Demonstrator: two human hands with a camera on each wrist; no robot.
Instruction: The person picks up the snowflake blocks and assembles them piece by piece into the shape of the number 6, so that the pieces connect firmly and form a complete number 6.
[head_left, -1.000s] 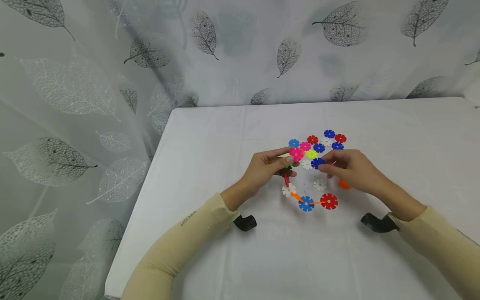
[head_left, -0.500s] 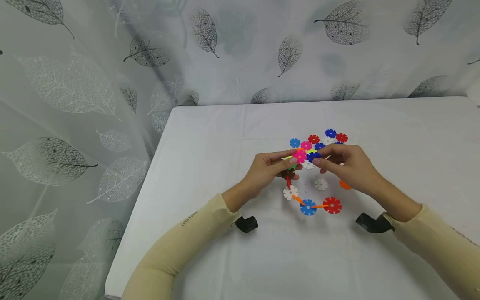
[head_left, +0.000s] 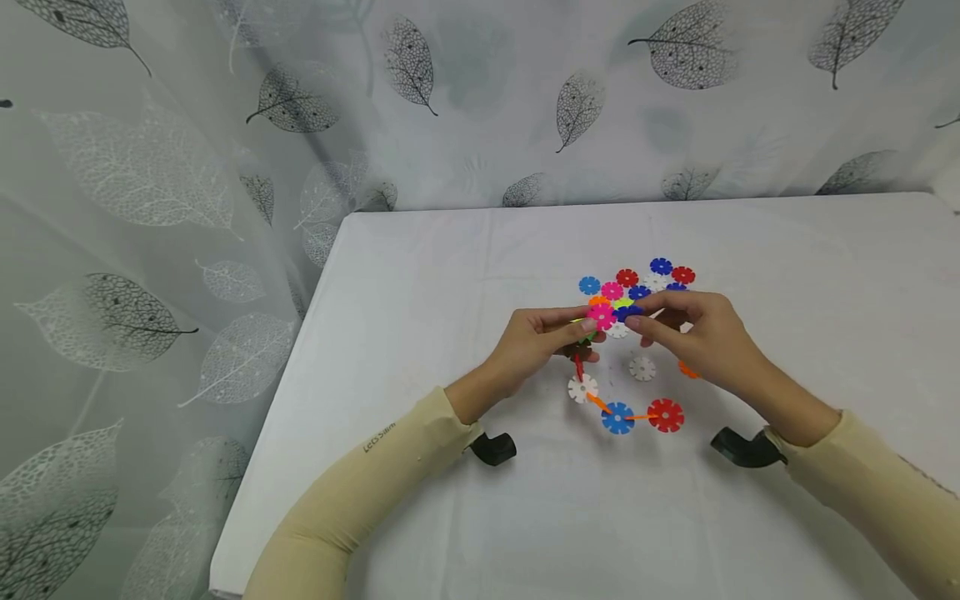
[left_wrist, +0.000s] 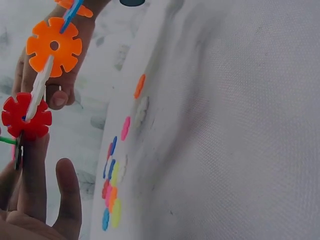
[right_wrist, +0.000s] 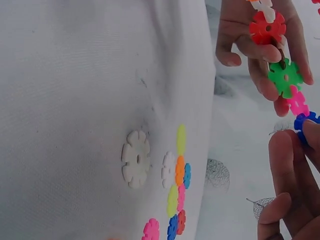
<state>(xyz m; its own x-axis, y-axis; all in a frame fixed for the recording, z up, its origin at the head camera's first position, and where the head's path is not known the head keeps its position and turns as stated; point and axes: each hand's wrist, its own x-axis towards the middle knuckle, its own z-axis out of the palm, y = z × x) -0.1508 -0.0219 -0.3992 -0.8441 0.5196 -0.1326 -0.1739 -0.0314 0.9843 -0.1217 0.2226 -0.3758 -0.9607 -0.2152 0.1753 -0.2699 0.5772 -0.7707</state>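
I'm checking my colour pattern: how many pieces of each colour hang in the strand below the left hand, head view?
Red pieces: 2
White piece: 1
Orange pieces: 2
Light blue piece: 1
Total: 6

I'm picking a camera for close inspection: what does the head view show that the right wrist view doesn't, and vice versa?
Only head: both beige sleeves and the chained light-blue disc.
Only right wrist: the centre hole of the green disc.
Both: the left hand, the right hand pinching the dark-blue disc, the pink disc, the white table.
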